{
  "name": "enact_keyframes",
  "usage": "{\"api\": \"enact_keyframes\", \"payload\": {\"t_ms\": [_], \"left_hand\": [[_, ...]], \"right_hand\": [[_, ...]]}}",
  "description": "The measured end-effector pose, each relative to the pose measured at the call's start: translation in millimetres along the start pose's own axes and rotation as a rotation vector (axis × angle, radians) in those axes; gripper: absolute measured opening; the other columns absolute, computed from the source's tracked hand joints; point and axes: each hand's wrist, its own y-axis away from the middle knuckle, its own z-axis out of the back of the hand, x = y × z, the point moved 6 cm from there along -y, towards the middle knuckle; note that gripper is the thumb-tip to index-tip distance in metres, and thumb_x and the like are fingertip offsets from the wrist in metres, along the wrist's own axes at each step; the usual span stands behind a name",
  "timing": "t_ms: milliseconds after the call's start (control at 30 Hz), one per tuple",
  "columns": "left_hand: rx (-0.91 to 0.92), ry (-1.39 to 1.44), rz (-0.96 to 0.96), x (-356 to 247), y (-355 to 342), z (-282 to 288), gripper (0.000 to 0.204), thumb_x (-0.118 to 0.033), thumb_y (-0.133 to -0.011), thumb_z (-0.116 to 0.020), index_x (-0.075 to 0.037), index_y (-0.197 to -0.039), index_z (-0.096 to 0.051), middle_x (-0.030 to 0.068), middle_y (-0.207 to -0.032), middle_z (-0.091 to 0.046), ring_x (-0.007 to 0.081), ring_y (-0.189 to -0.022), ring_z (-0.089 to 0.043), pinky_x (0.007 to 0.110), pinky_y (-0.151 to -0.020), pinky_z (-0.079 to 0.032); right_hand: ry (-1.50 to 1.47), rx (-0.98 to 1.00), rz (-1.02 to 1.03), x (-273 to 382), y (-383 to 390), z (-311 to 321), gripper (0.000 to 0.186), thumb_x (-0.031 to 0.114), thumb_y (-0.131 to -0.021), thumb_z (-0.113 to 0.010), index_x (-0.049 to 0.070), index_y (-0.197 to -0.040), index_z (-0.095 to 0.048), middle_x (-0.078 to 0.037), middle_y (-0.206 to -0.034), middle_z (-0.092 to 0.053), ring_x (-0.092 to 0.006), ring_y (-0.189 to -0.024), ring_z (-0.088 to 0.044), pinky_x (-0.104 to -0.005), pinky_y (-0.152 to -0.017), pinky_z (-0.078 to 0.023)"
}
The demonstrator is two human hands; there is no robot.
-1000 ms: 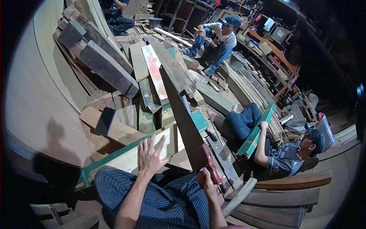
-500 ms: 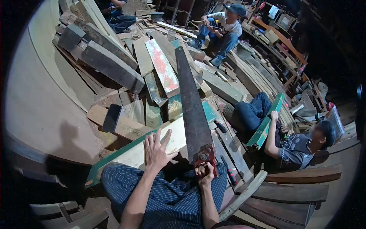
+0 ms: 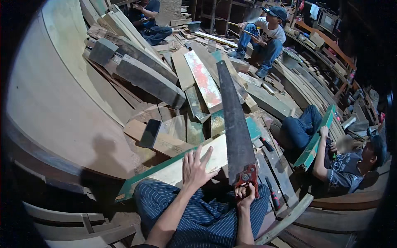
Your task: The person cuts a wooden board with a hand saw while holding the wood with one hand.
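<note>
My right hand (image 3: 245, 193) grips the red handle of a hand saw (image 3: 236, 124). The wide, dark blade points away from me, over the right part of a pale plank (image 3: 165, 173) with green edges. That plank lies across my lap, slanting up to the right. On its bare face rests my left hand (image 3: 196, 170), fingers spread, holding nothing. Beyond the plank, a dark phone (image 3: 149, 133) lies on a wooden block. Whether the saw teeth touch the plank cannot be made out.
Heavy beams (image 3: 151, 80) and a red-and-white painted board (image 3: 203, 80) are piled ahead. Two red-and-black tools (image 3: 273, 194) lie at my right. One person (image 3: 347, 161) at the right holds a green beam (image 3: 316, 138); another person (image 3: 266, 39) sits farther back, and a third (image 3: 149, 20) at the far left.
The whole view has shifted, so the scene sits farther right and lower. My hands and the saw keep nearly the same pose over the plank. The seated person at the back has moved their hands.
</note>
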Motion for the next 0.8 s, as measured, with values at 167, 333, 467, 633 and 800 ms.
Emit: {"api": "enact_keyframes", "payload": {"t_ms": [167, 333, 467, 633, 800], "left_hand": [[-0.003, 0.021, -0.002, -0.5, -0.1, 2.5, 0.088, -0.046, -0.064, -0.086, -0.015, -0.141, -0.055, 0.0182, -0.137, -0.046, 0.0386, -0.115, -0.045, 0.05, -0.101, -0.036], [0.009, 0.027, -0.014, -0.2, -2.0, 0.5, 0.09, -0.046, -0.065, -0.085, -0.016, -0.144, -0.053, 0.0183, -0.137, -0.046, 0.0385, -0.115, -0.045, 0.051, -0.101, -0.036], [0.025, 0.021, -0.006, 4.4, 3.2, -3.2, 0.089, -0.047, -0.068, -0.083, -0.016, -0.145, -0.051, 0.0189, -0.138, -0.046, 0.0389, -0.116, -0.045, 0.051, -0.102, -0.036], [0.03, 0.002, -0.026, -2.0, -0.4, 1.5, 0.089, -0.047, -0.069, -0.082, -0.015, -0.145, -0.05, 0.0185, -0.138, -0.045, 0.0385, -0.117, -0.044, 0.05, -0.102, -0.036], [0.064, 0.006, -0.016, 1.5, 0.7, -4.9, 0.092, -0.047, -0.071, -0.081, -0.019, -0.15, -0.044, 0.0196, -0.144, -0.042, 0.0421, -0.119, -0.044, 0.052, -0.103, -0.036]], "right_hand": [[-0.004, -0.024, 0.013, 2.1, 1.2, -2.3, 0.028, 0.037, -0.095, -0.056, 0.012, -0.082, -0.052, 0.006, -0.049, -0.024, -0.0108, -0.037, -0.027, -0.0304, -0.039, -0.033], [-0.033, 0.044, 0.007, 0.7, -0.7, -0.4, 0.028, 0.036, -0.096, -0.053, 0.011, -0.085, -0.053, 0.005, -0.049, -0.025, -0.0116, -0.037, -0.028, -0.0303, -0.04, -0.033], [-0.009, 0.042, 0.039, 4.2, 2.3, -12.6, 0.029, 0.033, -0.097, -0.054, 0.01, -0.08, -0.056, 0.006, -0.048, -0.026, -0.0106, -0.036, -0.026, -0.0297, -0.038, -0.032], [-0.021, 0.013, 0.024, 4.8, 1.8, -4.7, 0.029, 0.033, -0.098, -0.053, 0.011, -0.079, -0.055, 0.006, -0.047, -0.025, -0.0099, -0.036, -0.026, -0.0283, -0.04, -0.031], [-0.042, -0.041, 0.004, 5.4, 1.1, -6.9, 0.028, 0.033, -0.097, -0.054, 0.013, -0.079, -0.05, 0.006, -0.047, -0.025, -0.0102, -0.036, -0.027, -0.0284, -0.04, -0.032]]}}
